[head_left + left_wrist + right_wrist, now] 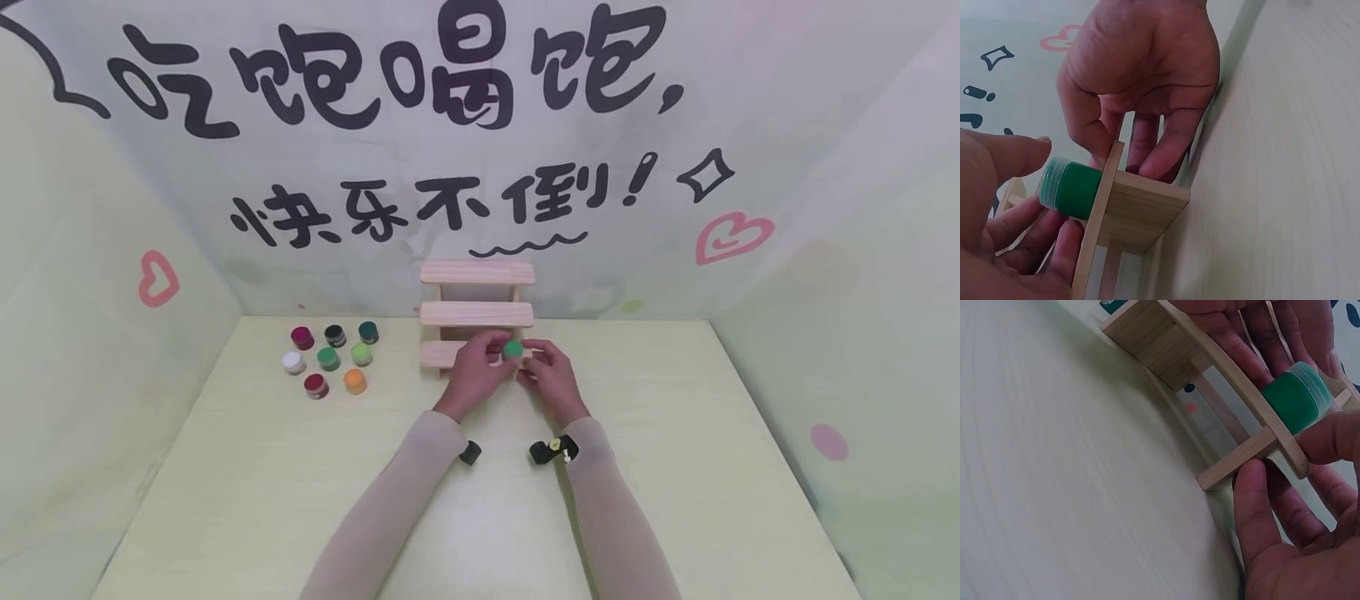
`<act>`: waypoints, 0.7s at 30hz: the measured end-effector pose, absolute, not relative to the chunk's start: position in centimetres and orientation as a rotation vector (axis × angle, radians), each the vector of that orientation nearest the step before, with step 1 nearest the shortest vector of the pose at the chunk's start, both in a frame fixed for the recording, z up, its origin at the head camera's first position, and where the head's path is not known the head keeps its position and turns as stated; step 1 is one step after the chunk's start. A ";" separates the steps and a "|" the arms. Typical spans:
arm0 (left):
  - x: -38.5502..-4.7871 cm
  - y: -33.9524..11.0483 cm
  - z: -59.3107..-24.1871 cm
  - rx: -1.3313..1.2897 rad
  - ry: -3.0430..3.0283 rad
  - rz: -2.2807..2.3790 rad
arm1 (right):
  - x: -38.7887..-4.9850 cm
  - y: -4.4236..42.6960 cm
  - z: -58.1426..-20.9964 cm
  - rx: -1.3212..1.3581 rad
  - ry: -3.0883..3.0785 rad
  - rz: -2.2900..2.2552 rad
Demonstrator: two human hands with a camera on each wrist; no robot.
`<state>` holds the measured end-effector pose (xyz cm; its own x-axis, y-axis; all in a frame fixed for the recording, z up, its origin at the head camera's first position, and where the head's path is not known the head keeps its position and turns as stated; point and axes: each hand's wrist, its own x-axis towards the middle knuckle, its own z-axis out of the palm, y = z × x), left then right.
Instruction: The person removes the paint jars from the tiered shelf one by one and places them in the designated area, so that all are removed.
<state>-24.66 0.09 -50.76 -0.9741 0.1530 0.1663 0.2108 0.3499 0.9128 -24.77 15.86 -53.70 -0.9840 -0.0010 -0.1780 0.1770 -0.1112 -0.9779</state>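
Observation:
A small paint jar [513, 349] with a green body and clear lid stands on the bottom plank of a wooden step shelf [477, 314]. Around that jar curve the fingers of my left hand [477, 373]. In the left wrist view its fingertips reach the side of the jar [1079, 190], while its thumb is slightly apart from the lid. My right hand [553, 379] grips the right end of the bottom plank. Its thumb lies on top beside the jar [1297, 400], with fingers underneath by the shelf's support [1235, 459].
Left of the shelf, several paint jars are grouped on the table [247, 467], among them a white jar [293, 362], an orange jar [355, 382] and a dark red jar [317, 386]. Behind the shelf hangs a printed backdrop [480, 150]; side curtains flank the table.

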 end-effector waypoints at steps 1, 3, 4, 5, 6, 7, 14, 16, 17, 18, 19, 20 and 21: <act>-24.7 0.2 -50.7 -0.341 -2.553 -1.701 | -24.8 15.9 -53.7 0.196 2.009 -2.252; -24.7 0.5 -50.4 -0.342 -2.582 -1.647 | -24.9 16.1 -53.8 0.184 2.011 -2.264; -24.7 0.6 -50.4 -0.340 -2.596 -1.617 | -24.9 16.1 -53.8 0.182 2.016 -2.265; -24.7 0.7 -50.4 -0.339 -2.606 -1.588 | -25.0 16.2 -53.8 0.178 2.021 -2.264; -24.7 0.8 -50.4 -0.335 -2.611 -1.562 | -25.0 16.2 -53.9 0.174 2.025 -2.263; -24.8 0.8 -50.5 -0.335 -2.611 -1.544 | -25.0 16.2 -53.9 0.169 2.028 -2.262; -24.6 0.5 -51.0 -0.369 -2.588 -1.547 | -25.0 16.0 -53.9 0.186 2.022 -2.262; -24.5 0.3 -51.0 -0.369 -2.580 -1.600 | -24.9 15.9 -53.9 0.196 2.022 -2.257; -24.4 0.1 -51.0 -0.360 -2.573 -1.638 | -24.9 15.8 -53.8 0.200 2.020 -2.254; -24.3 0.0 -50.9 -0.349 -2.569 -1.675 | -24.9 15.8 -53.8 0.200 2.020 -2.254; -24.2 -0.2 -50.8 -0.337 -2.565 -1.711 | -24.8 15.8 -53.8 0.198 2.023 -2.250; -24.1 -0.3 -50.8 -0.328 -2.559 -1.744 | -24.8 15.7 -53.8 0.199 2.024 -2.248; -24.0 -0.5 -50.7 -0.323 -2.553 -1.771 | -24.8 15.7 -53.8 0.200 2.024 -2.248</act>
<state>-24.04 -0.47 -50.70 -0.9784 0.1591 0.1319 0.1792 0.3356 0.9248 -24.80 15.71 -53.80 -0.9853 0.0062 -0.1707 0.1691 -0.1049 -0.9800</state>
